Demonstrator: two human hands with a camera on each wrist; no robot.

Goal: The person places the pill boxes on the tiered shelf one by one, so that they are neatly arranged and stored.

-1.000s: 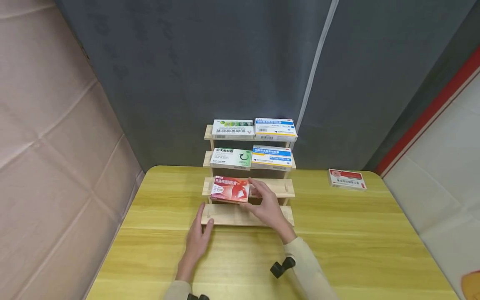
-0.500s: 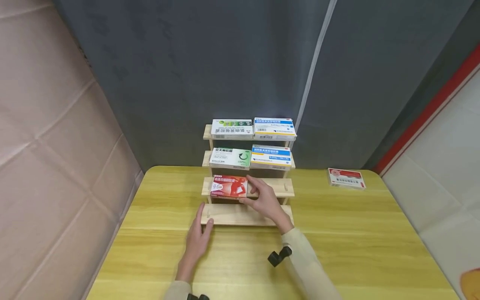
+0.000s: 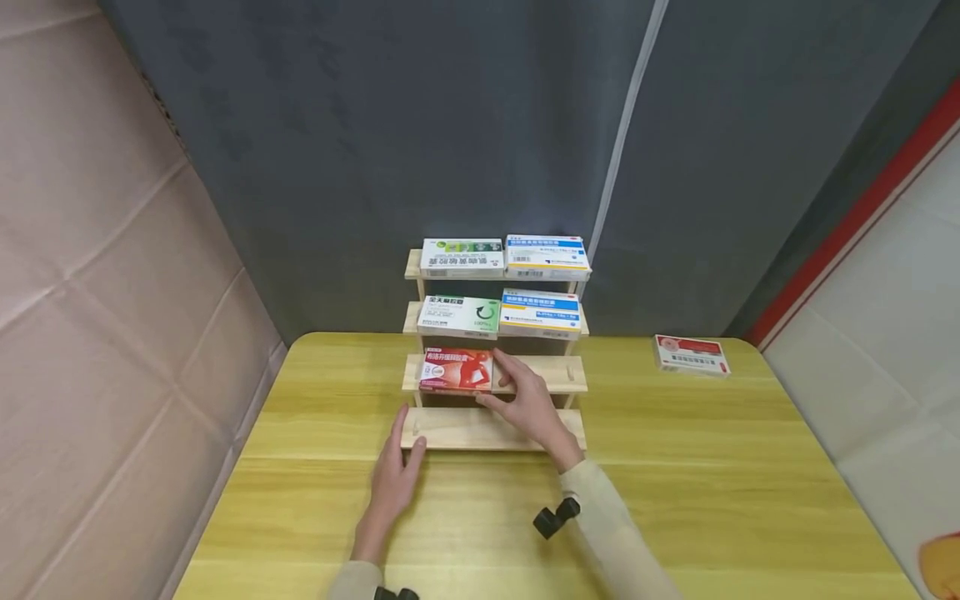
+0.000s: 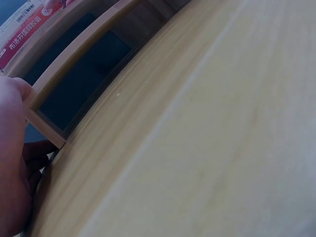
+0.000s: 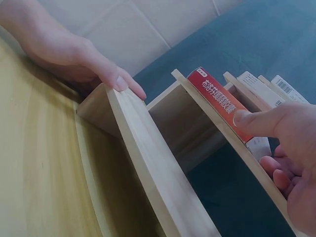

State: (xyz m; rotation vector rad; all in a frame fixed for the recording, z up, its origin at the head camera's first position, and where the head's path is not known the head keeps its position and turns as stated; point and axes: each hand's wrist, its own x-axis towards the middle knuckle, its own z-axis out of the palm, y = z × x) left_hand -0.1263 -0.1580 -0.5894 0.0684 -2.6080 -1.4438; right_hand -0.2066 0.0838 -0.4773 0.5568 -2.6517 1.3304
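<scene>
A red medicine box (image 3: 456, 369) lies on the left part of the second-lowest step of a wooden tiered rack (image 3: 472, 429). My right hand (image 3: 527, 408) holds the box at its right end. In the right wrist view the thumb (image 5: 245, 118) presses the box's front edge, with the other fingers round its end. My left hand (image 3: 395, 479) grips the left end of the lowest step. The right wrist view has its thumb over the board's front corner; in the left wrist view, fingers (image 4: 37, 160) reach behind the end support.
On the step above sit a green-white box (image 3: 459, 316) and a blue-white box (image 3: 540, 313). The top step bears another green-white box (image 3: 462, 257) and blue-white box (image 3: 547, 257). A red-white box (image 3: 691, 356) lies at the table's back right, before a dark curtain (image 3: 375, 150).
The red box has shifted slightly back and settled flatter on its step, my right hand moving with it. My left hand stays at the rack's left end.
</scene>
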